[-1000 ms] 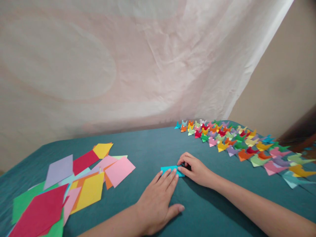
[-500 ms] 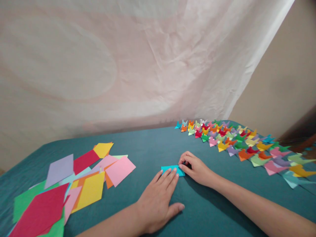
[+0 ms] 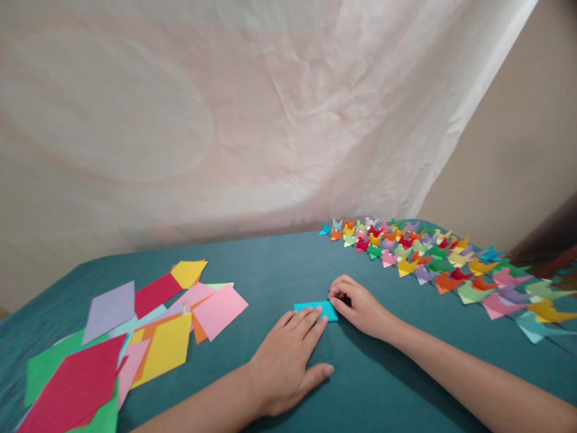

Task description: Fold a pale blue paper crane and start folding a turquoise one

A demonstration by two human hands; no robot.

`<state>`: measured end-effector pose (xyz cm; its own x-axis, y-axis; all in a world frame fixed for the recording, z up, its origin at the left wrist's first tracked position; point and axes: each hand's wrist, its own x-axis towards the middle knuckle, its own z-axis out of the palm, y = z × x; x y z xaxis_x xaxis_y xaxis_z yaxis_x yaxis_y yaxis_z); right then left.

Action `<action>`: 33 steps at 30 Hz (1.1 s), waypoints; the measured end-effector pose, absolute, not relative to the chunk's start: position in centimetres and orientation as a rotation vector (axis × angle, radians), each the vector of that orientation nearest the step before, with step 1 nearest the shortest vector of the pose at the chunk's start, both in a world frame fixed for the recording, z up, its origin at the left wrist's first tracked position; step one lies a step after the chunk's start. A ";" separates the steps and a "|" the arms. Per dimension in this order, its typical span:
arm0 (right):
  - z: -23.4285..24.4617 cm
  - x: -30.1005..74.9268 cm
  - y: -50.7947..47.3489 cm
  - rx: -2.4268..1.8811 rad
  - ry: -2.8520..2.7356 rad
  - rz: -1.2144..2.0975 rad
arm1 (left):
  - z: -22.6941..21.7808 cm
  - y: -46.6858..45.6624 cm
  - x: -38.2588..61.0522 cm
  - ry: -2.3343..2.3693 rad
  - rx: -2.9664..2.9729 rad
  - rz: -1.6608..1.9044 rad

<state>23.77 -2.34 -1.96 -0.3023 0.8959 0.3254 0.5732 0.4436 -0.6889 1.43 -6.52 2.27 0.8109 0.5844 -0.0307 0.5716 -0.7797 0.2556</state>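
A small blue folded paper (image 3: 330,311) lies flat on the teal tablecloth as a narrow rectangle. My left hand (image 3: 288,358) rests over it, palm down and open, with the fingertips pressing on the paper and the thumb spread to the right. Those fingers cover part of the paper's front side. Beside the paper's upper right corner is my right hand (image 3: 358,307), its fingers curled and the thumb close to the index finger. Nothing shows between them, and whether the fingertips touch the paper's edge I cannot tell.
Loose coloured sheets, among them a red sheet (image 3: 76,382), a yellow sheet (image 3: 169,346) and a pink sheet (image 3: 220,310), overlap at the left. Rows of folded paper birds (image 3: 421,258) stand at the right. Behind the table (image 3: 265,264) hangs a pale cloth (image 3: 270,120).
My right hand has shifted slightly right, uncovering the paper's right end. My left hand has slid a little down and left; the paper has stayed in place.
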 end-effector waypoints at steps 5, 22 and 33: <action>-1.9 24.0 -2.2 -1.204 -1.986 0.611 | 2.3 -6.5 1.4 0.887 2.749 0.081; -1.8 24.5 -2.2 -1.129 -2.020 0.643 | 2.0 -6.4 1.3 0.898 2.746 0.104; -1.8 24.1 -3.2 -1.089 -2.227 0.282 | 2.4 -6.4 1.5 0.911 2.713 0.041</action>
